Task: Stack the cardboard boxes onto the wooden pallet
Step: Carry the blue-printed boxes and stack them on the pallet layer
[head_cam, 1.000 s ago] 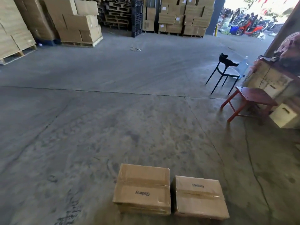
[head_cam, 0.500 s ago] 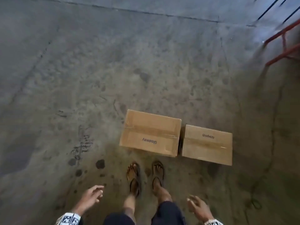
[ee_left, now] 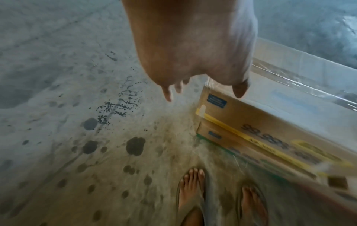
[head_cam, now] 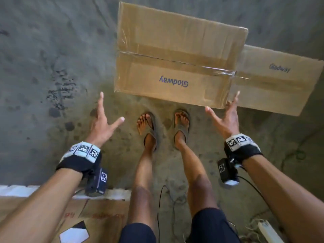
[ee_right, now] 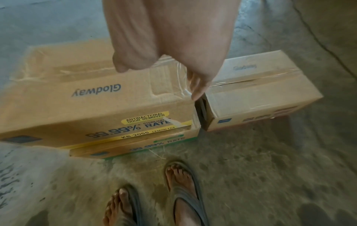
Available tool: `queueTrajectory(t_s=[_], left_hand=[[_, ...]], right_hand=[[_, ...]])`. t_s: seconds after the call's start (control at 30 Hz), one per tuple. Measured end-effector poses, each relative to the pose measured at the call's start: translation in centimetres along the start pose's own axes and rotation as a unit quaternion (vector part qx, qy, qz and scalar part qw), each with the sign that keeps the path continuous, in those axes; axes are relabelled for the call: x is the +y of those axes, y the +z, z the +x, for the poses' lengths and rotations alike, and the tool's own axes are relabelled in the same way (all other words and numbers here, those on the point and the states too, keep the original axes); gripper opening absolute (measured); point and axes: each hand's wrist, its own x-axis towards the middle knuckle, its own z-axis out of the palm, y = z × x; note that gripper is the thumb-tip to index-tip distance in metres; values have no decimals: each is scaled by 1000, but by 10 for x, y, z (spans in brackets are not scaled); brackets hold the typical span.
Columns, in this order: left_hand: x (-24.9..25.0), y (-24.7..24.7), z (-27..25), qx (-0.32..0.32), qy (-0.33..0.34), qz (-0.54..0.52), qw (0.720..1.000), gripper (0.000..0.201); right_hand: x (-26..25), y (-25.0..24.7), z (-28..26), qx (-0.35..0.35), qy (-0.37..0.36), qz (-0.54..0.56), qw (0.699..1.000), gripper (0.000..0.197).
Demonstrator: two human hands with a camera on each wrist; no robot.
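Observation:
Two taped cardboard boxes marked Glodway stand side by side on the concrete floor just ahead of my feet. The larger left box [head_cam: 175,58] [ee_right: 96,99] lies on top of a second box with a green stripe [ee_right: 135,150]. The smaller right box [head_cam: 277,79] [ee_right: 260,91] stands apart by a narrow gap. My left hand [head_cam: 109,111] [ee_left: 203,91] is open with spread fingers, left of the top box's near corner and clear of it. My right hand [head_cam: 226,109] [ee_right: 193,85] is open at the box's near right corner by the gap; I cannot tell whether it touches. No pallet is in view.
My sandalled feet [head_cam: 164,127] stand right before the boxes. Behind me at lower left lies a flat carton [head_cam: 98,216] with a white strip. A black cable [head_cam: 163,199] and a white power strip [head_cam: 268,228] lie on the stained floor near my legs.
My view has dropped from the warehouse floor down onto the boxes, which now look much closer. Both hands have come forward from beside my legs towards the left box's near corners, fingers spread.

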Motion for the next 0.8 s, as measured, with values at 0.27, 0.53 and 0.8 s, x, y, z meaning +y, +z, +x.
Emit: queueTrajectory(t_s=[0.27,0.53,0.8], left_hand=[[21,-5,130,52,63,-10,997,126],[49,7,162,-6,18,16,1000,134],[49,3,138,-18,47,-30,998,130]], right_hand=[[14,41,87,163,22,-55,985,129],[36,36,116,83,-24,57,995,136],[30,9,111,44,-27,51,997,126]])
